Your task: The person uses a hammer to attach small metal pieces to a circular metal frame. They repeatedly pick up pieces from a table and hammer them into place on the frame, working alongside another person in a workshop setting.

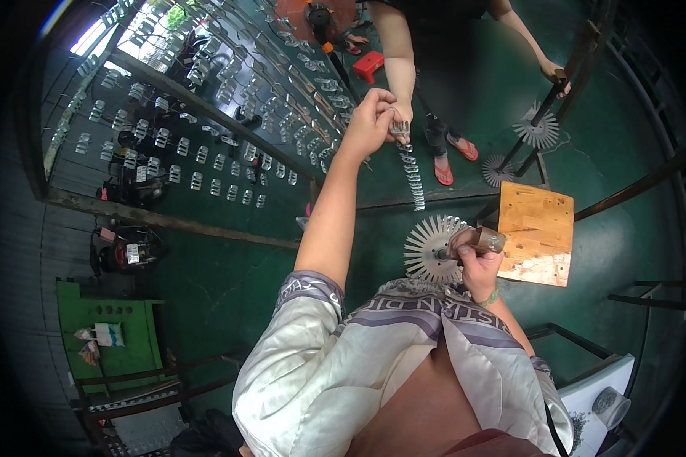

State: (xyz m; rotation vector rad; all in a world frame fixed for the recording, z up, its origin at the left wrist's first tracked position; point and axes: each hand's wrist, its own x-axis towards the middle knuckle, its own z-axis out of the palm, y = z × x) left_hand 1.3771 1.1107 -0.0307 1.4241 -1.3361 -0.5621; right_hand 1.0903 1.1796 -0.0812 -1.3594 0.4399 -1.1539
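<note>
My left hand (370,124) reaches far forward, its thumb and fingertips pinched at a small shiny metal piece (399,129). Right beside it is a co-worker's hand (404,114), partly covered by my fingers. Below both hands hangs a row of similar metal pieces (413,177). Close to my body, my right hand (480,266) is wrapped round a brown cylindrical handle (489,240). Next to that handle is a pale metal disc (423,247) with narrow slots around its rim; how the two join is hidden by my hand.
A wooden stool top (537,232) is right of my right hand. The co-worker, in red sandals (444,171), stands opposite by another slotted disc (537,128). Many metal pieces hang on a frame (183,91) at left. A red stool (369,66) is behind.
</note>
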